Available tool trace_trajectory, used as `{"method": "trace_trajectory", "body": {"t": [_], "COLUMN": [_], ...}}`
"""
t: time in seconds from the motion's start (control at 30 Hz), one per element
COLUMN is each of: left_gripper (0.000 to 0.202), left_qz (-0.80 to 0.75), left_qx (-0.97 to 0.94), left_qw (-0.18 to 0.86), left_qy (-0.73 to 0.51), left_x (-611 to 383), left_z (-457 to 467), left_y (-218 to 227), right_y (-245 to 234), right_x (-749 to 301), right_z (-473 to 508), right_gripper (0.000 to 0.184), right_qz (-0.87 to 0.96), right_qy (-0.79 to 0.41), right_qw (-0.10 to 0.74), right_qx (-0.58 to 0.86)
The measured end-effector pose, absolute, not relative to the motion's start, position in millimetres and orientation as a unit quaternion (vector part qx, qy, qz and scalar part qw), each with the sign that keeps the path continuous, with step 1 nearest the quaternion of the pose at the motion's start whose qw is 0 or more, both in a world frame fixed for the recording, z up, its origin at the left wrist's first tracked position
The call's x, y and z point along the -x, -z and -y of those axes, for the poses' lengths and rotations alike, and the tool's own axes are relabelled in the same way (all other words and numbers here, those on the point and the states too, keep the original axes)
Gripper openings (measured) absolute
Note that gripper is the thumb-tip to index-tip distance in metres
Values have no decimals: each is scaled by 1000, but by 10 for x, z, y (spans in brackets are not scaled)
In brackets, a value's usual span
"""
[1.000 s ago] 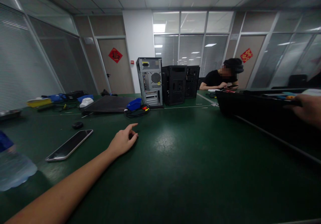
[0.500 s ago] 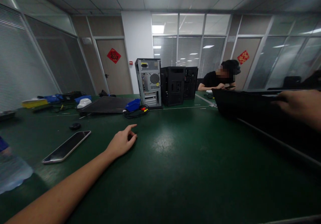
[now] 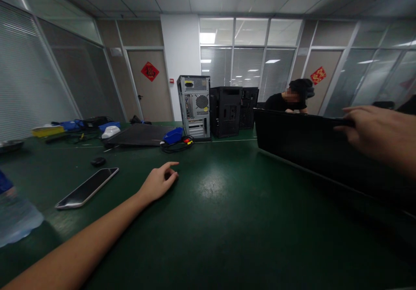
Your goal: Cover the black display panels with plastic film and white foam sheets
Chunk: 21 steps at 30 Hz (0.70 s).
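My left hand rests on the green table, fingers loosely curled, index finger stretched out, holding nothing. My right hand grips the top edge of a large black computer case at the right, which stands tilted with its broad dark side toward me. A smartphone lies face up to the left of my left forearm.
A silver tower PC and two black towers stand at the back centre. A flat black panel, blue tool and cables lie nearby. A seated person is behind the case. A water bottle lies at left.
My right hand has pulled the black case leftward and raised it toward upright; it now covers more of the seated person. My left hand has stayed put.
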<state>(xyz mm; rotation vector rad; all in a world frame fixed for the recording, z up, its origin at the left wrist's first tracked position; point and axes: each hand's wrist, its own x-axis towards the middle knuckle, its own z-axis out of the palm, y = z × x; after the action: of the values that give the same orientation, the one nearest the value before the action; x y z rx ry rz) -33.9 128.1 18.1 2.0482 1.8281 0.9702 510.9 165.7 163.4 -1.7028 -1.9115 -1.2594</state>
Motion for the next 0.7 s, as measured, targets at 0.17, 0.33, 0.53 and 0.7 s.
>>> {"method": "trace_trajectory", "body": {"t": [0.17, 0.33, 0.53, 0.7], "left_gripper": [51, 79, 74, 66], "left_qz": [-565, -515, -524, -611], "left_qx": [-604, -412, -333, -322], "left_qw": [322, 538, 539, 456], "left_qy": [-461, -525, -569, -561], "left_x": [403, 488, 626, 605], "left_z": [-1357, -1335, -1322, -1406], "left_y": [-139, -226, -354, -276], "right_y": [-1464, -982, -598, -410], "right_x": [-4415, -3742, -3308, -3315], "right_z": [-1422, -1242, -1219, -1346], "right_gripper": [45, 33, 28, 31], "right_qz": [708, 824, 895, 921], "right_qy": [445, 357, 289, 237], "right_qw": [175, 216, 230, 209], "right_qx": [520, 383, 249, 229]}}
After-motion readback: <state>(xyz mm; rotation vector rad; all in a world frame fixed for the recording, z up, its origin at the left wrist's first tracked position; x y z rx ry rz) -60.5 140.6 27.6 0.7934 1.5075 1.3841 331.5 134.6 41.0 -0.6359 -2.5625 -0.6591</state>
